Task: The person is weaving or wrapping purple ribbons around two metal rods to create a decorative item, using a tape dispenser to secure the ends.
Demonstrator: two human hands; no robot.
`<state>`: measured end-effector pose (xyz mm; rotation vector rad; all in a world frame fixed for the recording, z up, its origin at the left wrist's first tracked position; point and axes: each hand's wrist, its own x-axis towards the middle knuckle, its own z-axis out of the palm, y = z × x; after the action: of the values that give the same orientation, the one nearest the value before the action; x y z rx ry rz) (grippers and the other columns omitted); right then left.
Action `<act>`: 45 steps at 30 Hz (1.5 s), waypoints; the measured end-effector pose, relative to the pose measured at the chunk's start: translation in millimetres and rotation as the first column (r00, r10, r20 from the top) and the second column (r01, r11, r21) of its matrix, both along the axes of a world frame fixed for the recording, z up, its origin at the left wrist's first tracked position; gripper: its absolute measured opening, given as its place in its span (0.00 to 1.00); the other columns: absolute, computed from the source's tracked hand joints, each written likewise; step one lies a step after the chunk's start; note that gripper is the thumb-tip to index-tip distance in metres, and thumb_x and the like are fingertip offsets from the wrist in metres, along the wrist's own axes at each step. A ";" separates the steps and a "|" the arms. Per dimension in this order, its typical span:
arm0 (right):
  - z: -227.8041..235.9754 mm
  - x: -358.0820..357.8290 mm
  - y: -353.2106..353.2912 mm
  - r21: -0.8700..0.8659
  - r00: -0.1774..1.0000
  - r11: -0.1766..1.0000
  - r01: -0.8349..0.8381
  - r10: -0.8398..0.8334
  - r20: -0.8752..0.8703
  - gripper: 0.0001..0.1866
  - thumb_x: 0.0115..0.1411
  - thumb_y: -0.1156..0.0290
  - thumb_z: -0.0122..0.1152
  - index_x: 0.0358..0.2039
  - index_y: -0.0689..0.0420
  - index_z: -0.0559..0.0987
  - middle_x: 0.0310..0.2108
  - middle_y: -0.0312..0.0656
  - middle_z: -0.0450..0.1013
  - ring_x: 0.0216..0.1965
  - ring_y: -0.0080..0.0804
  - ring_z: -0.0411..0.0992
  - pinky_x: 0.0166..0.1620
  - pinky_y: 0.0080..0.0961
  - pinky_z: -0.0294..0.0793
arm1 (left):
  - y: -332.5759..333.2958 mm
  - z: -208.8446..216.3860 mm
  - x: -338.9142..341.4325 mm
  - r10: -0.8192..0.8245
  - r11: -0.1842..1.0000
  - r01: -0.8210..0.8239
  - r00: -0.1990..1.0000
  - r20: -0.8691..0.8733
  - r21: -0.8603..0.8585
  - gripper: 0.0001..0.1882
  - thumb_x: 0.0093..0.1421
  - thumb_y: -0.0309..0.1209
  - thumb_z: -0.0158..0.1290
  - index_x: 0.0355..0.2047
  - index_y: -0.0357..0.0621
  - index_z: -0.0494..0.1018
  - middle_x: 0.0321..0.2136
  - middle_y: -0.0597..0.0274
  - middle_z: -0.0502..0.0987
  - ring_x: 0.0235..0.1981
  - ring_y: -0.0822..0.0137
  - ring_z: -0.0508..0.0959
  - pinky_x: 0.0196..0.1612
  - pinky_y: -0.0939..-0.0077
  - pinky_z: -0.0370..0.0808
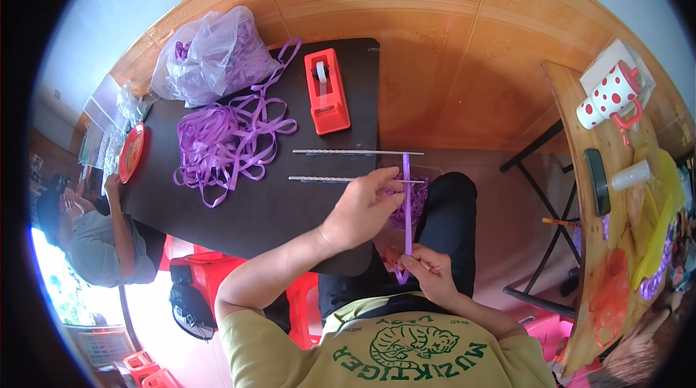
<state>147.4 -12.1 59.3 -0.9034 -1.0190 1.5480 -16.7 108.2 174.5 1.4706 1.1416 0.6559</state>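
Two slim metal chopsticks (326,152) lie parallel on the dark table, their thin ends sticking out past its right edge. A flat purple ribbon (407,225) runs from the far chopstick's tip across the near one toward my body. My right hand (433,275) pinches this ribbon low down, near my lap; a short folded end hangs beside the fingers. My left hand (366,207) is at the near chopstick's tip, fingers apart and bent beside the ribbon. Below, a container holding purple ribbon pieces (417,207) is partly hidden by my hand and the chopsticks.
On the table (254,232) are a loose ribbon heap (217,141), a plastic bag of ribbon (217,54) and a red tape dispenser (328,91). Another person (109,243) sits at the left by a red plate (132,152). A wooden table (573,170) at right holds a dotted tumbler (609,98) and phone (597,181).
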 end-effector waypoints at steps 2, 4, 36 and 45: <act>8.2 1.1 -1.2 -0.009 1.000 1.000 -0.003 0.003 0.000 0.06 0.60 0.79 0.55 0.26 0.64 0.76 0.25 0.34 0.69 0.24 0.13 0.63 0.27 0.13 0.59 | -16.3 -9.2 3.4 0.018 0.997 -0.018 1.000 0.005 0.076 0.28 0.59 0.23 0.50 0.59 0.27 0.57 0.46 0.51 0.73 0.38 0.75 0.74 0.40 0.81 0.74; 15.4 0.9 -1.7 0.057 1.000 0.998 0.018 -0.019 0.019 0.06 0.60 0.79 0.54 0.27 0.65 0.76 0.25 0.35 0.70 0.24 0.13 0.64 0.27 0.12 0.60 | -29.3 -14.8 6.1 0.022 0.983 -0.024 1.000 0.013 0.182 0.29 0.57 0.25 0.51 0.57 0.24 0.56 0.43 0.39 0.74 0.36 0.65 0.79 0.38 0.74 0.75; 38.4 5.1 -9.4 0.040 0.996 0.996 -0.081 0.082 -0.022 0.06 0.62 0.82 0.50 0.36 0.68 0.76 0.34 0.40 0.73 0.36 0.23 0.71 0.41 0.19 0.71 | -50.3 -23.1 18.9 0.250 0.820 -0.003 0.902 0.352 -0.572 0.07 0.64 0.27 0.48 0.32 0.35 0.69 0.26 0.55 0.75 0.21 0.73 0.73 0.20 0.80 0.72; -24.6 14.1 -31.5 -0.042 0.930 0.970 -0.240 0.242 0.278 0.08 0.62 0.73 0.55 0.34 0.64 0.78 0.32 0.36 0.73 0.29 0.19 0.68 0.33 0.15 0.66 | -44.8 -15.6 16.0 0.163 0.846 0.051 0.923 0.348 -0.531 0.07 0.63 0.27 0.48 0.31 0.36 0.68 0.28 0.54 0.76 0.25 0.66 0.79 0.22 0.75 0.76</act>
<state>161.5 -43.6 34.7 -1.0555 -1.3715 1.6560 -0.7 63.4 158.9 0.7890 0.9568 0.5721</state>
